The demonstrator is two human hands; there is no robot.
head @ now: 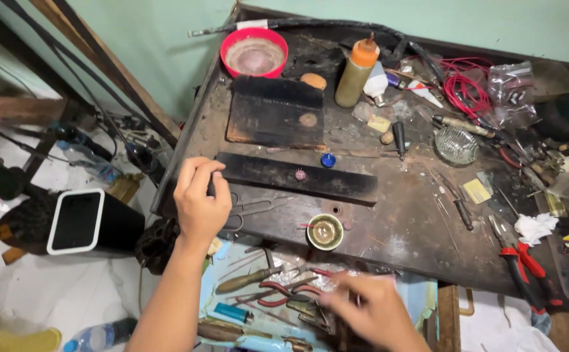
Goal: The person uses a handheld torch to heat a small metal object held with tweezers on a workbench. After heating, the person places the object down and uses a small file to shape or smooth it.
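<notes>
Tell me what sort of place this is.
Probably a small craft or repair workshop, perhaps for jewellery: a scorched, stained workbench, red-handled pliers on it, and an open drawer of hand tools that the right hand reaches into.

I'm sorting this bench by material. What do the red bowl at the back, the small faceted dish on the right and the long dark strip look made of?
Red bowl: apparently plastic, with an even glossy red rim. Faceted dish: probably clear cut glass, see-through with a sparkling pattern. Long dark strip: possibly blackened wood or metal; its matte, sooty surface leaves it open.

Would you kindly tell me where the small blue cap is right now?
In the head view, the small blue cap lies mid-bench on the upper edge of the long dark strip, below the dark rectangular block.
</notes>
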